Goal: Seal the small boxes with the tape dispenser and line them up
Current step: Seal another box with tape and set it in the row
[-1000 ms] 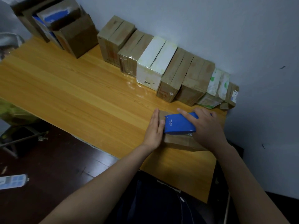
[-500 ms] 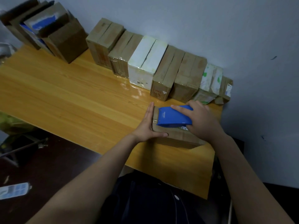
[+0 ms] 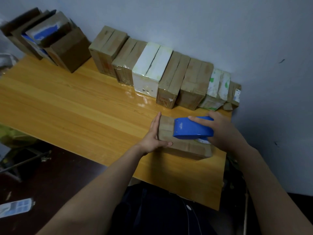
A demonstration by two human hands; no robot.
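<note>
Right, the brown box [image 3: 184,148] lies flat on the wooden surface [image 3: 76,106], near the surface's right-hand end on the person's side. The blue tape dispenser [image 3: 193,129] sits on top of the box, nose toward the box's left end, w/ a bit of the tape roll showing under its rear. The right hand [image 3: 223,131] is wrapped round the dispenser's back, forefinger laid along its top. The left hand [image 3: 152,136] is flat against the box's left end, fingers straight & together, thumb resting on the box's near top edge.

Beyond the box we see a row of sealed boxes [image 3: 171,77] standing side by side against the wall [image 3: 203,31]. They're mostly brown, w/ one white box [image 3: 150,68] mid-row & a green-printed box [image 3: 218,83] nearer the right end. Far left of the box, at the surface's back corner, a cluster of open cartons [image 3: 67,48] leans, w/ blue-and-white packs inside. Below & left of the box, off the surface, a pale blurred item [image 3: 15,207] lies on the dark floor [image 3: 50,184]; we can't tell what it is.
</note>
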